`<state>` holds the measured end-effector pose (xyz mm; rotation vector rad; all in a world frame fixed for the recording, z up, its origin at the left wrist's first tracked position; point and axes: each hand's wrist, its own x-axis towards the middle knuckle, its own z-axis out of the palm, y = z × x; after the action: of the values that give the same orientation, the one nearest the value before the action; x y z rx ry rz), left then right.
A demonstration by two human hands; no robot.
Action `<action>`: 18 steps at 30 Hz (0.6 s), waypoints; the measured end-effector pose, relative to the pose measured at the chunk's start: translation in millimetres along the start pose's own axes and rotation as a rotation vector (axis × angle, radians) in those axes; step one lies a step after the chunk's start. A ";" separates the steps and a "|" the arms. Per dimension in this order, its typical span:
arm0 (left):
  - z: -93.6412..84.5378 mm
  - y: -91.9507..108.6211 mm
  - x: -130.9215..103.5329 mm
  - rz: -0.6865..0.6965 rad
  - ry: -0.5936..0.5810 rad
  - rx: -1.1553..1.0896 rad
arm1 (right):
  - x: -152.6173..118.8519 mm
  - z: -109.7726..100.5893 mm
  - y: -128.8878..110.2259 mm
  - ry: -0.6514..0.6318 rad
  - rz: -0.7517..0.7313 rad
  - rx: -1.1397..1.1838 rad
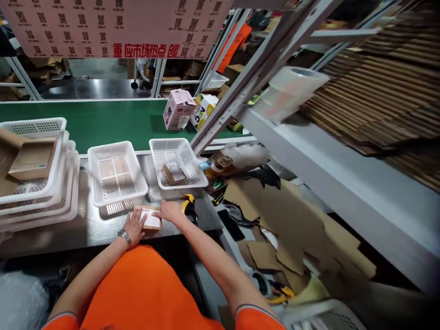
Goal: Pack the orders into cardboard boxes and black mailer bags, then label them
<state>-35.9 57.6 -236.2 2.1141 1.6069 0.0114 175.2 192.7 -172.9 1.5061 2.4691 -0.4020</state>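
Observation:
A small brown cardboard box point(147, 233) with a white printed label point(152, 219) on top lies at the metal table's near edge. My left hand point(134, 228), a metal watch at its wrist, rests flat with fingers spread on the box's left side and the label's edge. From the right, my right hand point(171, 211) reaches in with fingers curled. One of its digits presses on the label's right part; I see nothing held in it. Just right of that hand is a yellow-and-black tape dispenser point(189, 208), partly hidden behind the forearm.
A white basket point(117, 201) stands ahead; another basket point(184, 186) holds a labelled box point(174, 173). Stacked baskets point(65, 174) stand at left. Behind runs a green conveyor point(127, 121) with a pink box point(178, 110). A shelf point(330, 174) with tape rolls point(288, 89) juts in at right.

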 end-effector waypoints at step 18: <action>-10.2 -95.0 -10.7 -0.289 0.337 -0.996 | -37.8 41.3 17.2 0.174 -0.166 0.414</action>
<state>-128.2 70.1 -260.0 1.1360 1.5743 0.9103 209.4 154.6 -201.3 1.5366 2.7853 -0.8959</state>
